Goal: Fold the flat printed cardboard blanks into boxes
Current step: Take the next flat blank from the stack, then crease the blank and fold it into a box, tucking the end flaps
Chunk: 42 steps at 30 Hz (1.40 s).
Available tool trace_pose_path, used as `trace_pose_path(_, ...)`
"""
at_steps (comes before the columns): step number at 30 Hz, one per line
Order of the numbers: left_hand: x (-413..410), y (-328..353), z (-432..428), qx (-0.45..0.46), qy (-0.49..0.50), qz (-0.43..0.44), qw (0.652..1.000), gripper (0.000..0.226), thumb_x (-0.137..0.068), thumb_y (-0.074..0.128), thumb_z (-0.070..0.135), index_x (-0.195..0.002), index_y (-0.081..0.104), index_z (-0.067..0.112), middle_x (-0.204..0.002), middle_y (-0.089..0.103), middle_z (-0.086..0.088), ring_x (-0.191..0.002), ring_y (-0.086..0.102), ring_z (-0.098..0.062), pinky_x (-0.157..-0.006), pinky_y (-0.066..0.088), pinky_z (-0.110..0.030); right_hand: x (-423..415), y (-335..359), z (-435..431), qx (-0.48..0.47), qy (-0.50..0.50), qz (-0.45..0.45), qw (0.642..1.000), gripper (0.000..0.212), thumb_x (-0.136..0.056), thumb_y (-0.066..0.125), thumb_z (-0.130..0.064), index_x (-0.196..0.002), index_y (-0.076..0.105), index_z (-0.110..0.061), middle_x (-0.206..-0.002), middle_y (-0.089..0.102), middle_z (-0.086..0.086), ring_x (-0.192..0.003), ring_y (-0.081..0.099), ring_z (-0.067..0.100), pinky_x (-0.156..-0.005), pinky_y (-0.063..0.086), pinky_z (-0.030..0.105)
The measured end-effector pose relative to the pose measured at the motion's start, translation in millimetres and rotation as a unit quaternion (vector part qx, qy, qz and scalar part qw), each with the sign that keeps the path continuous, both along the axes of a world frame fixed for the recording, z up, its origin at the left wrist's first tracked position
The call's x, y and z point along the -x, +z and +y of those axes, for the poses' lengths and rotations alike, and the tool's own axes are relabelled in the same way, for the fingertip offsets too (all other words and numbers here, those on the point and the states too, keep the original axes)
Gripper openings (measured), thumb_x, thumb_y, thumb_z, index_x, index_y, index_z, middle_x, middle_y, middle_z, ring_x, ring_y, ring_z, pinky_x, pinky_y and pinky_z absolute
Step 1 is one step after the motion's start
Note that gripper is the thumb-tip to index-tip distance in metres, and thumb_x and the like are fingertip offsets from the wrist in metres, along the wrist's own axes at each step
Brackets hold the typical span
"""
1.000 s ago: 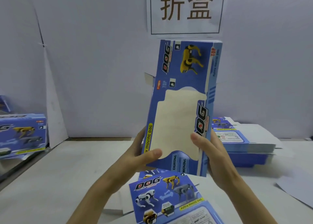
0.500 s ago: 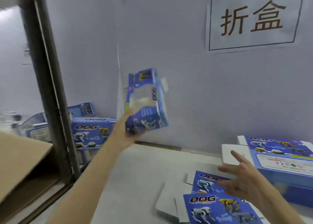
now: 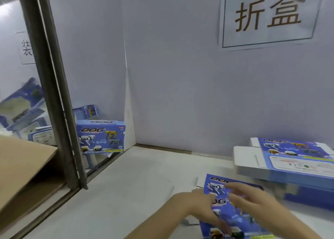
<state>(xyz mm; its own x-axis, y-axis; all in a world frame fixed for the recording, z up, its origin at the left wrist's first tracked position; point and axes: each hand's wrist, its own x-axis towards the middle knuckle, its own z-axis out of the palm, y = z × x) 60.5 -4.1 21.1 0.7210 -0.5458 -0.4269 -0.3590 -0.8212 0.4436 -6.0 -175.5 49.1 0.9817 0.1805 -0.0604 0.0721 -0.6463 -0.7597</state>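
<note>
Head camera: we see the flat blank (image 3: 216, 180) lying printed side up on the near right part of the table (image 3: 126, 193), its blue face showing the DOG lettering and robot-dog pictures. Both hands are over it. Our left hand (image 3: 198, 202) sits at the blank's left edge with its fingers bent down toward the card; the motion blur keeps us from telling whether it pinches the edge or only rests there. Our right hand (image 3: 253, 202) is above the middle of the blank, fingers straight and spread, grasping nothing; we cannot tell whether they touch the print. Just beyond the blank, at the right edge of the table, lies a stack of blanks (image 3: 292, 164), also flat, with white flaps sticking out on its left and a printed blue sheet on top. Well apart from these, at the far left corner past the table's edge, a folded box (image 3: 101, 139) stands upright against the white wall (image 3: 180, 94), with more blue boxes, too blurred to count, behind it. A grey metal post (image 3: 54, 94) runs slanted in front of that corner, and a brown carton flap (image 3: 21, 166) juts in at the left border. High on the wall at the right hangs a sign (image 3: 269, 16) with two large brown characters in a thin frame.
</note>
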Motion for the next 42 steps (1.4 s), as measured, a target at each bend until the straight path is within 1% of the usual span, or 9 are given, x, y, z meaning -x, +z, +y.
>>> trace_pose_path(8, -4.9, -11.2, -11.2, -0.053, 0.09, -0.105, 0.989, 0.098, -0.065, 0.076, 0.065, -0.141, 0.033, 0.021, -0.14, 0.029, -0.004, -0.129, 0.035, -0.02, -0.099, 0.04, -0.038, -16.4, -24.2, -33.9, 0.244, -0.041, -0.011, 0.969, 0.029, -0.095, 0.053, -0.033, -0.12, 0.058, -0.02, -0.121, 0.059, 0.004, -0.105, 0.056, 0.02, -0.083, 0.043, 0.027)
trace_pose_path(13, -20.3, 28.8, 9.1, 0.138, 0.115, -0.154, 0.972, 0.033, -0.078, 0.074, 0.05, -0.087, 0.05, 0.028, -0.1, 0.064, 0.007, -0.085, 0.064, -0.009, -0.067, 0.051, -0.025, -10.4, -1.7, -42.8, 0.172, -0.102, -0.129, 0.971, 0.037, -0.096, 0.055, -0.03, -0.133, 0.052, -0.027, -0.127, 0.054, -0.004, -0.113, 0.051, 0.012, -0.086, 0.038, 0.021)
trace_pose_path(15, -22.5, 58.2, 25.2, 0.272, 0.143, -0.175, 0.935, 0.027, -0.081, 0.075, 0.04, -0.081, 0.053, 0.025, -0.091, 0.071, 0.0, -0.077, 0.069, -0.017, -0.067, 0.053, -0.032, -1.1, 15.5, -44.1, 0.068, -0.171, -0.28, 0.942, 0.04, -0.095, 0.056, -0.024, -0.134, 0.05, -0.027, -0.127, 0.05, -0.01, -0.115, 0.047, 0.007, -0.087, 0.035, 0.02)
trace_pose_path(18, -14.8, 88.4, 40.6, 0.506, 0.194, -0.189, 0.819, 0.02, -0.079, 0.07, 0.034, -0.092, 0.058, 0.024, -0.088, 0.075, -0.01, -0.072, 0.073, -0.024, -0.059, 0.059, -0.036, 11.7, 38.2, -44.6, -0.029, -0.292, -0.435, 0.851, 0.052, -0.093, 0.058, -0.016, -0.142, 0.041, -0.02, -0.135, 0.046, -0.002, -0.123, 0.041, 0.011, -0.099, 0.037, 0.029)
trace_pose_path(22, 3.2, 92.7, 27.5, 0.649, 0.194, -0.191, 0.711, 0.021, -0.089, 0.061, 0.031, -0.109, 0.061, 0.039, -0.1, 0.075, 0.002, -0.084, 0.073, -0.015, -0.059, 0.057, -0.024, 18.6, 47.4, -33.7, -0.187, -0.254, -0.351, 0.881, 0.054, -0.095, 0.053, -0.03, -0.145, 0.033, -0.03, -0.141, 0.047, -0.01, -0.129, 0.046, 0.015, -0.097, 0.049, 0.039)
trace_pose_path(25, 16.0, 85.8, 11.8, 0.681, 0.132, -0.161, 0.702, 0.039, -0.085, 0.06, 0.033, -0.116, 0.055, 0.057, -0.112, 0.071, 0.009, -0.096, 0.071, -0.014, -0.066, 0.058, -0.023, 23.7, 49.7, -19.1, -0.308, -0.165, -0.401, 0.847, 0.032, -0.093, 0.055, -0.03, -0.125, 0.051, -0.035, -0.113, 0.063, -0.022, -0.102, 0.064, 0.007, -0.063, 0.057, 0.022)
trace_pose_path(28, 22.3, 80.5, 3.8, 0.701, 0.108, -0.127, 0.694, 0.045, -0.082, 0.059, 0.035, -0.118, 0.053, 0.061, -0.115, 0.071, 0.007, -0.1, 0.07, -0.018, -0.064, 0.058, -0.026, 25.5, 49.8, -19.0, -0.332, -0.17, -0.459, 0.807, 0.052, -0.087, 0.053, -0.03, -0.138, 0.042, -0.034, -0.121, 0.06, -0.023, -0.106, 0.063, 0.004, -0.066, 0.056, 0.018)
trace_pose_path(33, 26.5, 73.8, -0.8, 0.685, 0.085, -0.171, 0.703, 0.049, -0.089, 0.06, 0.039, -0.135, 0.045, 0.046, -0.124, 0.065, 0.007, -0.112, 0.064, -0.018, -0.069, 0.059, -0.027, 20.9, 51.4, -31.4, -0.278, -0.166, -0.377, 0.868, 0.061, -0.088, 0.062, -0.042, -0.142, 0.035, -0.038, -0.122, 0.057, -0.025, -0.113, 0.058, 0.003, -0.073, 0.058, 0.023)
trace_pose_path(42, 36.8, 69.7, -18.7, 0.647, 0.091, -0.21, 0.727, 0.058, -0.087, 0.047, 0.044, -0.141, 0.029, 0.052, -0.132, 0.056, 0.017, -0.119, 0.057, -0.005, -0.086, 0.057, -0.031, 21.1, 52.1, -36.3, -0.348, -0.158, -0.355, 0.853, 0.06, -0.072, 0.065, -0.045, -0.129, 0.046, -0.041, -0.114, 0.063, -0.024, -0.105, 0.061, -0.001, -0.067, 0.054, 0.013)
